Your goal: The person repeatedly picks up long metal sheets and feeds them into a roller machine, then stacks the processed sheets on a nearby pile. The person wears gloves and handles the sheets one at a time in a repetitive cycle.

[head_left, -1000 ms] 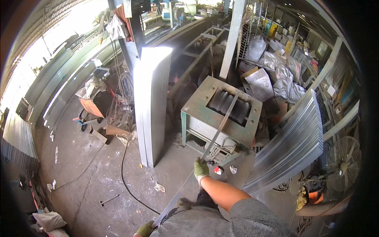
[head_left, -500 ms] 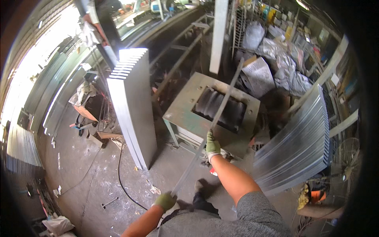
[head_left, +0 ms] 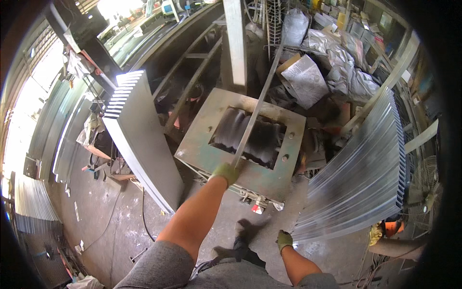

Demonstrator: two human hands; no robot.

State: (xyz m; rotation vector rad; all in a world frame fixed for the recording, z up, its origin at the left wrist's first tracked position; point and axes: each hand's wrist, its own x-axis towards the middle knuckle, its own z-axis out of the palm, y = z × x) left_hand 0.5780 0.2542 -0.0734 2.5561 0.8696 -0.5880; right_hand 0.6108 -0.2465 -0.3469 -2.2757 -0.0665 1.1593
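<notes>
My left hand [head_left: 224, 174], in a green work glove, is closed around the near end of a long, flat metal strip [head_left: 258, 108]. The strip slants away over a worn grey-green metal machine [head_left: 192, 146] whose rectangular top opening holds dark, ridged, brush-like rollers [head_left: 236, 127]. At the lower right, my right hand [head_left: 284, 239], gloved too, has its fingers curled. It is beside the low near end of a stack of long metal strips [head_left: 353, 168]; whether it grips one of them I cannot make out.
To the left leans a thick bundle of pale metal profiles [head_left: 142, 144]. A white post [head_left: 235, 48] rises behind the machine. Grey sacks [head_left: 332, 58] and a cardboard box [head_left: 304, 79] lie at the back right. A dark cable [head_left: 145, 216] runs across the floor.
My left hand has moved forward to the strip above the machine's front edge. My right hand has let go of the strip and dropped back to the right, near the stack. The view has shifted.
</notes>
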